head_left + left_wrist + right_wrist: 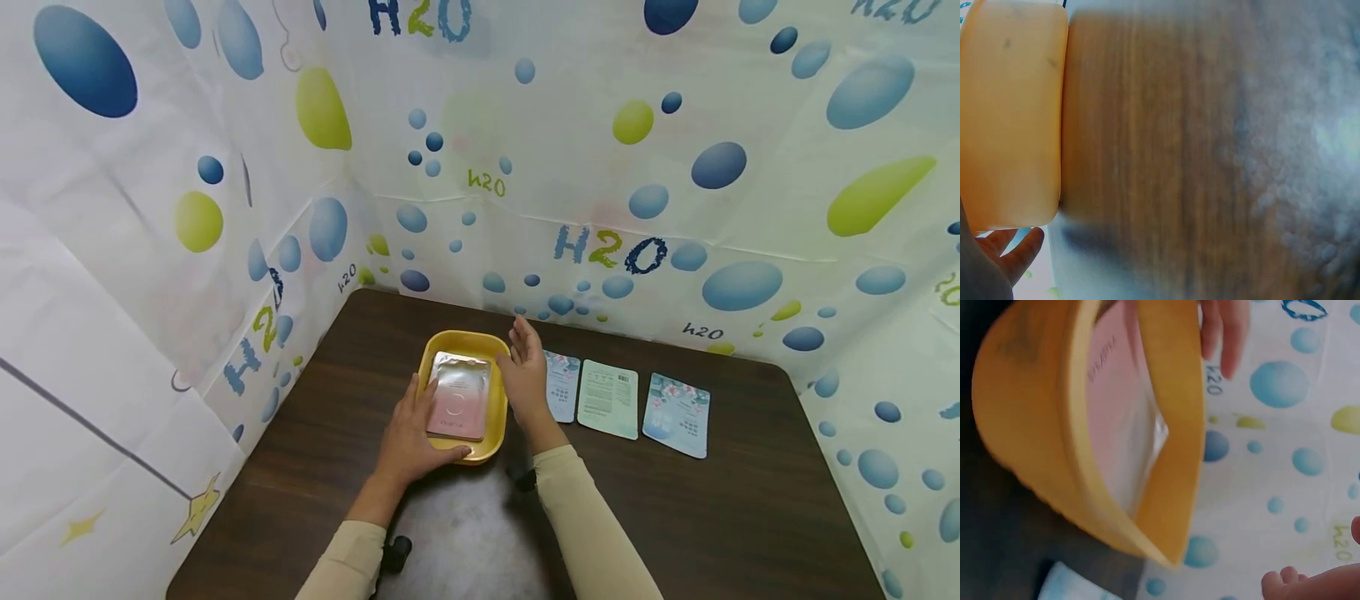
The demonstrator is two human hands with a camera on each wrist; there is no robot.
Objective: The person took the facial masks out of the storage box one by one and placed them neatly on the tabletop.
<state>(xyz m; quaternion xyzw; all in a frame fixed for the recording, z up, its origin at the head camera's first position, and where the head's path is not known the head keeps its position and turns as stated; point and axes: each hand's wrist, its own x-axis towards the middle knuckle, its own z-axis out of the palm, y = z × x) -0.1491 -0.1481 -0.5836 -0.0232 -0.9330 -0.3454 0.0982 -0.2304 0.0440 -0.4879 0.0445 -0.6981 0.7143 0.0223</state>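
Observation:
A yellow plastic tray (498,421) holds a pink and silver sachet (459,404) lying flat. My left hand (408,437) lies along the tray's left side, fingers spread and thumb by the front rim. In the left wrist view, its fingers show past the end of the tray (1013,119). My right hand (527,379) stands upright by the tray's right rim, fingers straight, nothing held. Whether it touches the rim is unclear. In the right wrist view, the sachet (1113,406) shows inside the tray (1029,394), with my left fingers (1230,337) beyond.
Right of the tray, three flat packets lie in a row on the dark wooden table (750,517): a blue floral one (562,392) partly behind my right hand, a pale green one (607,400) and another blue floral one (677,417). A patterned curtain (600,167) surrounds the table's back and sides.

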